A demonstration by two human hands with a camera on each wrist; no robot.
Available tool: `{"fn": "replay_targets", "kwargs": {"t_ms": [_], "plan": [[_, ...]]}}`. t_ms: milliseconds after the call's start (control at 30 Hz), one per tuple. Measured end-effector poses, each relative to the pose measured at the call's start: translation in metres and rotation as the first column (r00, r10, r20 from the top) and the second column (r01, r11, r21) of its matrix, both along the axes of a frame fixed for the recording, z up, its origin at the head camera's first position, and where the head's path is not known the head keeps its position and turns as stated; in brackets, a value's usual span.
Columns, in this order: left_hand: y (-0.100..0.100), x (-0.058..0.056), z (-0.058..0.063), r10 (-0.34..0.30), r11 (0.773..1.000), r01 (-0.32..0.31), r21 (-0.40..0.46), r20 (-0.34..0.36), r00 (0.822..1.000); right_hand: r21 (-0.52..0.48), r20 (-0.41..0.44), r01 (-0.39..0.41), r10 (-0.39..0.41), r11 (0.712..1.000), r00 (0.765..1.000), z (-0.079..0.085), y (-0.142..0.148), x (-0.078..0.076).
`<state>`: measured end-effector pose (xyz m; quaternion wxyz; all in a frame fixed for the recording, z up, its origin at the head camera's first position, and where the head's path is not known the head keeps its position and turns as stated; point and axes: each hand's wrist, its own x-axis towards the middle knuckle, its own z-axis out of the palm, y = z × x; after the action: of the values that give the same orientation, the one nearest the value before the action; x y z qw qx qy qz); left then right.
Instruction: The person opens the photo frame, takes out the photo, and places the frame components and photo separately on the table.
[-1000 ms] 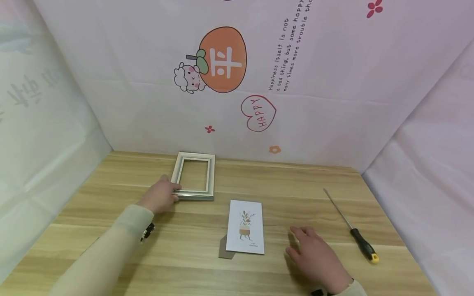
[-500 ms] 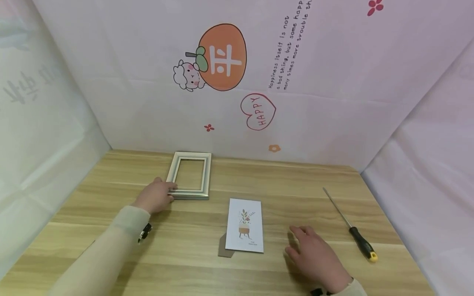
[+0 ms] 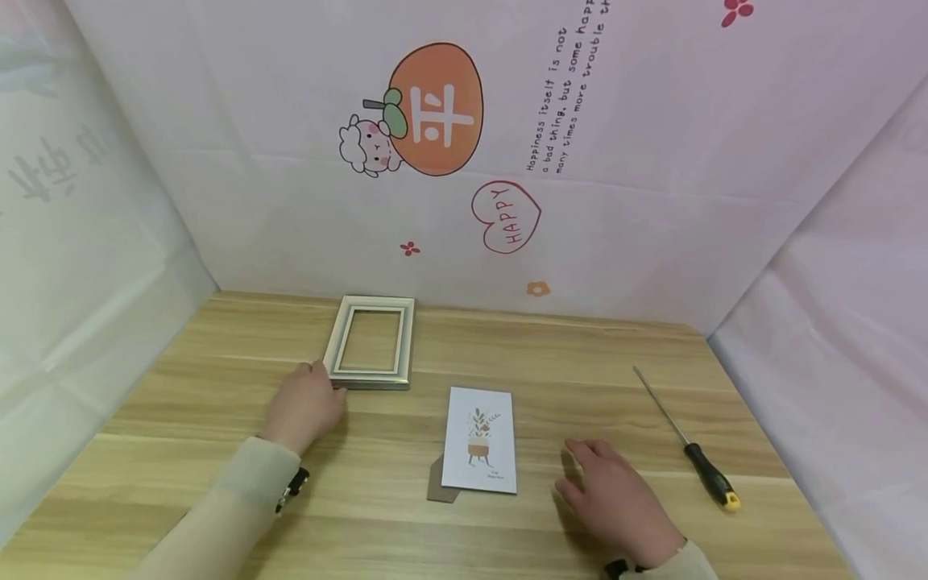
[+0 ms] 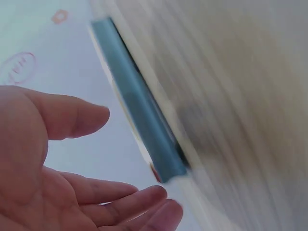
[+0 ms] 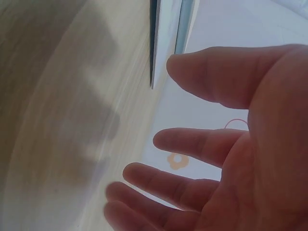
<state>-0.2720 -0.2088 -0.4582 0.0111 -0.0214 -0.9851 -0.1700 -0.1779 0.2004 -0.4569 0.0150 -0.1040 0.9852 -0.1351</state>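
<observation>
A silver-white picture frame (image 3: 406, 342) with a bare opening lies flat at the back left of the wooden table. Just off its near left corner is my left hand (image 3: 304, 407); in the left wrist view the thumb and fingers are parted, with nothing between them, and the frame's blue-grey edge (image 4: 139, 98) shows beyond the fingertips. My right hand (image 3: 616, 495) hovers low at the front right, fingers loosely extended and holding nothing. Between the hands lies a white card (image 3: 457, 435) printed with a potted plant. A brown-grey piece (image 3: 441, 487) sticks out from under its lower left corner.
To the right of my right hand lies a screwdriver (image 3: 710, 475) with a black and yellow handle, its shaft pointing to the back. White printed cloth (image 3: 616, 250) walls the wooden table (image 3: 565, 362) at the back and both sides.
My left hand gripped the picture frame's near left corner and slid it slightly left, then let go and drew back a little. The right hand, card and screwdriver stay put.
</observation>
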Motion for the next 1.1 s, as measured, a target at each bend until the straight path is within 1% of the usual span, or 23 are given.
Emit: {"fn": "replay_targets", "kwargs": {"t_ms": [33,167,200,233,267,300,367,433,500,567,633,667,700,767,933,1000,1100], "plan": [[0.003,0.003,0.001,-0.006,1.000,0.006,0.010,-0.009,1.000,0.002,0.001,-0.002,0.002,1.000,1.000,0.000,-0.001,-0.001],[0.018,0.015,0.006,-0.028,0.999,0.031,0.031,-0.092,0.995,-0.003,-0.005,0.004,-0.004,1.000,1.000,0.002,-0.004,-0.002],[0.023,0.018,0.008,-0.035,0.998,0.039,0.047,-0.093,0.995,-0.012,-0.003,0.006,-0.006,1.000,1.000,0.002,-0.005,-0.002],[0.027,0.021,0.010,-0.043,0.996,0.049,0.069,-0.080,0.996,-0.025,0.001,0.007,-0.007,1.000,1.000,0.003,-0.006,-0.002],[0.032,0.024,0.012,-0.054,0.994,0.060,0.096,-0.062,0.997,-0.039,0.006,0.007,-0.006,0.999,1.000,0.004,-0.008,-0.003],[0.037,0.026,0.013,-0.069,0.987,0.073,0.142,-0.031,0.997,-0.054,0.013,0.009,-0.008,0.998,1.000,0.005,-0.010,-0.003],[0.049,0.031,0.013,-0.122,0.961,0.108,0.255,0.039,0.992,-0.090,0.034,0.017,-0.014,0.996,0.999,0.007,-0.015,-0.003],[0.062,0.037,0.013,-0.185,0.926,0.144,0.349,0.087,0.979,-0.121,0.053,0.025,-0.018,0.992,0.998,0.008,-0.019,-0.004],[0.074,0.043,0.012,-0.252,0.880,0.184,0.439,0.102,0.962,-0.155,0.068,0.030,-0.020,0.987,0.998,0.008,-0.023,-0.005],[0.085,0.046,0.010,-0.307,0.839,0.215,0.499,0.108,0.946,-0.188,0.078,0.029,-0.015,0.982,0.997,0.007,-0.027,-0.007],[0.093,0.048,0.008,-0.334,0.802,0.211,0.558,0.127,0.934,-0.222,0.087,0.018,0.002,0.975,0.996,0.005,-0.031,-0.009],[0.097,0.049,0.007,-0.341,0.789,0.203,0.580,0.139,0.930,-0.238,0.095,0.016,0.006,0.971,0.995,0.004,-0.033,-0.010],[0.101,0.049,0.007,-0.344,0.781,0.195,0.593,0.149,0.927,-0.251,0.103,0.012,0.014,0.968,0.995,0.003,-0.035,-0.010],[0.107,0.049,0.006,-0.347,0.777,0.185,0.602,0.164,0.924,-0.272,0.124,0.015,0.020,0.962,0.992,0.001,-0.039,-0.011],[0.116,0.049,0.003,-0.340,0.801,0.179,0.571,0.186,0.922,-0.298,0.175,0.027,0.026,0.954,0.984,0.000,-0.046,-0.012],[0.118,0.049,0.001,-0.339,0.806,0.183,0.563,0.185,0.922,-0.303,0.181,0.028,0.029,0.952,0.983,0.000,-0.049,-0.013],[0.120,0.051,0.000,-0.337,0.803,0.182,0.567,0.181,0.924,-0.318,0.173,0.019,0.038,0.948,0.984,-0.002,-0.051,-0.013]]}}
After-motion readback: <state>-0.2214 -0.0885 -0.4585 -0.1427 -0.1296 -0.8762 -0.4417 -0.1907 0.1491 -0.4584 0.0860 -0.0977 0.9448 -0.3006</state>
